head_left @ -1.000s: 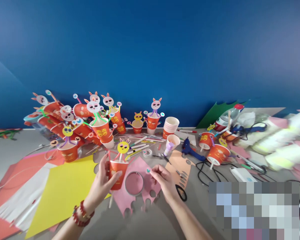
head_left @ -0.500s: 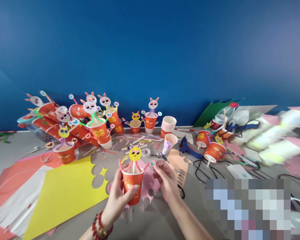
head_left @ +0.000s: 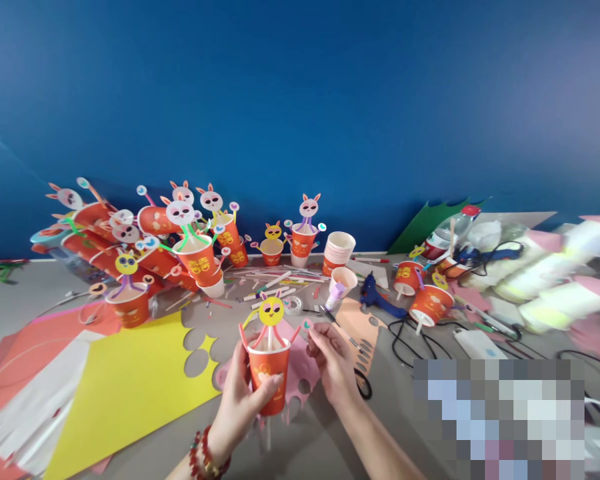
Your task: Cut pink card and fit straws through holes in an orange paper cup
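Observation:
My left hand [head_left: 250, 397] is wrapped round an orange paper cup [head_left: 276, 373] and holds it upright. A yellow paper animal face [head_left: 271, 310] with pink ears stands above the cup's rim, with pink-red strips spread out on both sides of it. Below the cup a pale straw [head_left: 267, 433] sticks out. To the right, the fingertips of my right hand [head_left: 330, 357] pinch a small pale paper disc [head_left: 307, 325] with a teal mark. The disc is close to the tip of the right strip; whether they touch I cannot tell.
Decorated orange cups [head_left: 195, 260] crowd the back left. Yellow paper [head_left: 135, 387] lies at the left. White cups [head_left: 339, 247] are stacked behind pens and tape. A blue glue gun [head_left: 380, 300], scissors, cables and cups on their sides are at the right, near a bottle [head_left: 450, 233].
The cup in my left hand sits slightly lower and further right in view. My right hand still pinches the disc, with little movement.

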The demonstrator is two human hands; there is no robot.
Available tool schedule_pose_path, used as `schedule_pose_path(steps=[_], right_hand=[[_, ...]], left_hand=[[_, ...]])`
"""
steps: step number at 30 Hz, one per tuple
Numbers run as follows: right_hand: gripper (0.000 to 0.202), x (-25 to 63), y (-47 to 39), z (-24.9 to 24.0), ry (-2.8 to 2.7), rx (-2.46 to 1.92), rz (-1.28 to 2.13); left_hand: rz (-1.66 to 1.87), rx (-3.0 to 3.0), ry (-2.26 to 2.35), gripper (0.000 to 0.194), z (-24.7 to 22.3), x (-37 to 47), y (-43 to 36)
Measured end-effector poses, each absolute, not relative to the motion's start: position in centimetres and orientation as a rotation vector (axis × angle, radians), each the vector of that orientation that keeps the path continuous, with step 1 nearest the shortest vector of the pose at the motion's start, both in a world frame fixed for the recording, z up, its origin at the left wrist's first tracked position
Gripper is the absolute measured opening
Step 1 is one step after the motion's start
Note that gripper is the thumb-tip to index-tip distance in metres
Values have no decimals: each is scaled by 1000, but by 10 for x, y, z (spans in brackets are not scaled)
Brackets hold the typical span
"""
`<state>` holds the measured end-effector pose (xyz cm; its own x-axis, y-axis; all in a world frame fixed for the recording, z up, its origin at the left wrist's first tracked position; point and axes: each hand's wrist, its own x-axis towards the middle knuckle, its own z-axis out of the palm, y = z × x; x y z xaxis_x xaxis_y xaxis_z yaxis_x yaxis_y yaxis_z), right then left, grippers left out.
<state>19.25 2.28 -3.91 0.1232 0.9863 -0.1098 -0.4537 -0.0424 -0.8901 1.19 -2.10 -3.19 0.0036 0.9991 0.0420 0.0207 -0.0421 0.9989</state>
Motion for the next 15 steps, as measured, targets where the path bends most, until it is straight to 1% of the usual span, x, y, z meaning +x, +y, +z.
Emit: schedule_pose_path(steps=[15], right_hand=[[25,189,23,-39,-705,-1010,1317]], left_hand=[[1210,1224,1213,63,-26,15,-22]])
